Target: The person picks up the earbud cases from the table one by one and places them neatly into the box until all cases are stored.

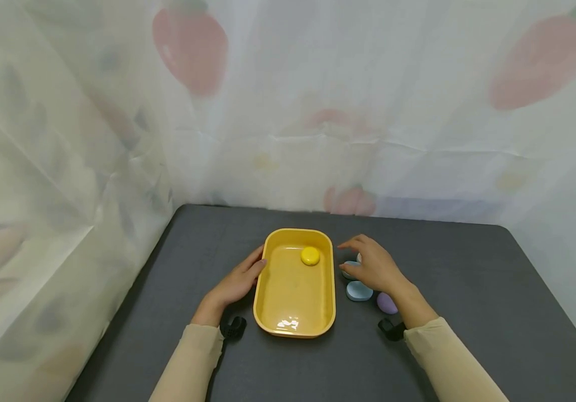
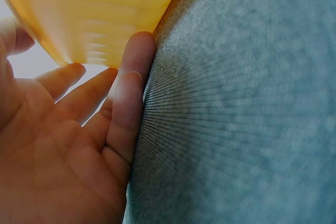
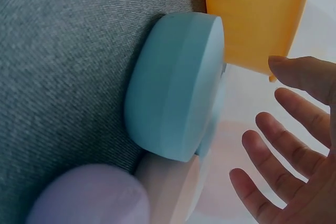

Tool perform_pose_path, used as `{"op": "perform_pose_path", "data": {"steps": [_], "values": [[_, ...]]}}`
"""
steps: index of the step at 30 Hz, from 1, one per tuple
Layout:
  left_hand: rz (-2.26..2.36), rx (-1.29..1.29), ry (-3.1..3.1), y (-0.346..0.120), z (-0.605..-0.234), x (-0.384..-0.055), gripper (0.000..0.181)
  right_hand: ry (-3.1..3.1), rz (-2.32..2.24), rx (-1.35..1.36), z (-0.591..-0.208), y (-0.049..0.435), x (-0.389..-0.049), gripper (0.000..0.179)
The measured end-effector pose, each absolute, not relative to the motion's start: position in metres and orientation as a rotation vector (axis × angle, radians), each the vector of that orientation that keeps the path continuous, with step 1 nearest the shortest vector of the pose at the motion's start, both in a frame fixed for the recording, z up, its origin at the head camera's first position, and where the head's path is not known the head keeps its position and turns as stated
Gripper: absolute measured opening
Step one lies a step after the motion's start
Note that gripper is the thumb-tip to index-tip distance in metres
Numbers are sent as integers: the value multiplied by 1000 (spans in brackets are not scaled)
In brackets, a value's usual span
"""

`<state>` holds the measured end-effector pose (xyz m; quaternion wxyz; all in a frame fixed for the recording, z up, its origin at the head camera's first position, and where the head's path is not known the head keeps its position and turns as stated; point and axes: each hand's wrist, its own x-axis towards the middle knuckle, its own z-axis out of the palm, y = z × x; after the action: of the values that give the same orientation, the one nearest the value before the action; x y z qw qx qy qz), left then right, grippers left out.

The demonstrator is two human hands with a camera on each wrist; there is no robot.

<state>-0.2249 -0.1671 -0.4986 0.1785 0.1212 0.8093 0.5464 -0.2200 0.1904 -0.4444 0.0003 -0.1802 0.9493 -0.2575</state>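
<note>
A yellow tray (image 1: pixel 295 296) stands on the table, with a round yellow piece (image 1: pixel 310 256) inside near its far end. My left hand (image 1: pixel 235 285) rests its fingers against the tray's left wall, the thumb at the rim. To the right of the tray, my right hand (image 1: pixel 375 268) is held over a small group of rounded pieces, fingers spread and holding nothing. A light blue oval piece (image 1: pixel 359 291) and a purple one (image 1: pixel 386 303) lie nearest me. Another bluish piece (image 1: pixel 350 270) is partly covered by the right hand. The right wrist view also shows a pinkish piece (image 3: pixel 168 182).
The dark grey table (image 1: pixel 469 290) reaches past the things on both sides. A pale curtain (image 1: pixel 288 100) with fruit prints hangs along its back and left edges. Each wrist wears a black strap camera, the left one (image 1: pixel 234 328) close beside the tray.
</note>
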Motion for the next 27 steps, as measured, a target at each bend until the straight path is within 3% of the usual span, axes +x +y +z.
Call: {"op": "perform_pose_path", "data": {"steps": [27], "values": [[1531, 340, 2303, -163, -499, -224, 56, 2999, -628, -540, -460, 199, -217, 42]]}}
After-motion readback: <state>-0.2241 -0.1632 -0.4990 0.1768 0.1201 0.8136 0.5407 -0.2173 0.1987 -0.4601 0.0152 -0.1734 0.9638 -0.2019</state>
